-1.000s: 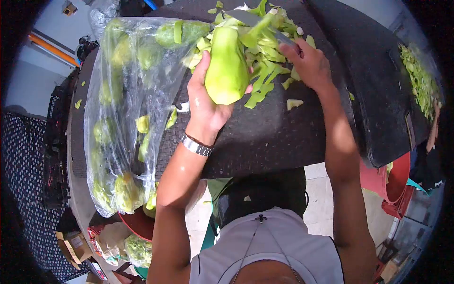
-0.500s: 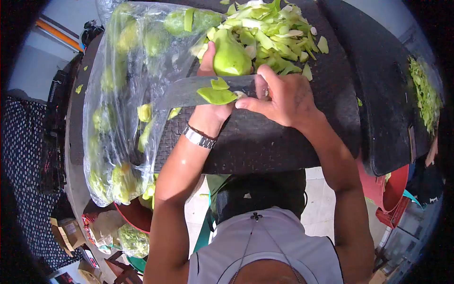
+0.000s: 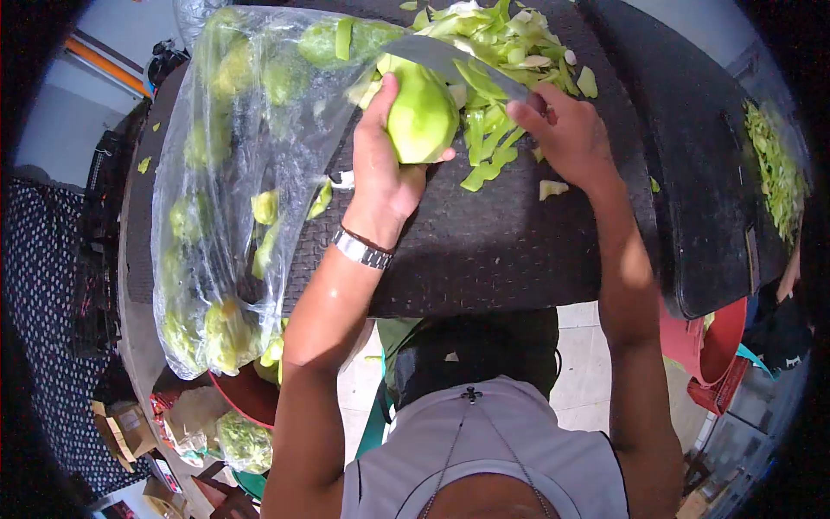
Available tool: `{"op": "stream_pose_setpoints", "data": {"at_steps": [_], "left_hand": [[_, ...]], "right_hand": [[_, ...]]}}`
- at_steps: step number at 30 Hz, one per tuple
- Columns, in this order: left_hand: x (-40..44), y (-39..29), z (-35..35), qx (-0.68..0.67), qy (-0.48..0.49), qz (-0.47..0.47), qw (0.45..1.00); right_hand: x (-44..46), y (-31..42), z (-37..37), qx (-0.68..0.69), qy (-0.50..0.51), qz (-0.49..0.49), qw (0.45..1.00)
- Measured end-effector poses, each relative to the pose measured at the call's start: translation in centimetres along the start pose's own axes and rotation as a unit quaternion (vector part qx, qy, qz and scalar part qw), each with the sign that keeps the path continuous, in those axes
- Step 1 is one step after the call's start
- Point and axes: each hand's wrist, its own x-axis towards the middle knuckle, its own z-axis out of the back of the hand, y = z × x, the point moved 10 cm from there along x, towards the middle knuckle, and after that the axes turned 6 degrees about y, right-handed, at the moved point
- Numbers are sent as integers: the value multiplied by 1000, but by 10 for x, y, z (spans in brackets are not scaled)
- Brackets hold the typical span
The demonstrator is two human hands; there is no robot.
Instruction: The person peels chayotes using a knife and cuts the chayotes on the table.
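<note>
My left hand (image 3: pixel 380 164), with a metal watch (image 3: pixel 363 249) on its wrist, is wrapped round a large pale green fruit (image 3: pixel 424 117), perhaps a papaya or mango. Its surface looks peeled and faceted. My right hand (image 3: pixel 572 134) grips the handle of a wide-bladed knife (image 3: pixel 441 54). The blade reaches left across the far end of the fruit; whether it touches is unclear. A strip of peel (image 3: pixel 481 80) lies against the blade. Behind and right of the fruit is a heap of green peelings (image 3: pixel 527 39), and some strips (image 3: pixel 493 156) hang toward me.
A clear plastic bag (image 3: pixel 246 147) of green fruits covers the table's left side. The dark textured table (image 3: pixel 484 251) adjoins a black board (image 3: pixel 692 173) with shredded green pieces (image 3: pixel 774 169). Red tubs (image 3: pixel 713 346) stand below on both sides.
The knife has swung from in front of the fruit to its far end, and my right hand has moved up and right. Peel pieces from the blade now appear near the heap.
</note>
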Motion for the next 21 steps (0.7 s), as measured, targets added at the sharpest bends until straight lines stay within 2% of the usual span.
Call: {"op": "stream_pose_setpoints", "data": {"at_steps": [2,5,9,17,21], "left_hand": [[0,4,3,-1,4,-8,1000],[9,12,7,-14,28,-47,998],[12,13,6,-18,59,-49,997],[0,-6,6,-12,-25,-110,994],[-2,-10,10,18,-18,-70,997]], "right_hand": [[-6,13,-6,38,11,29,999],[-30,69,-26,-20,28,164,986],[-36,84,-37,-26,4,228,973],[-19,48,-25,-56,12,109,992],[-9,27,-11,-66,31,55,996]]}}
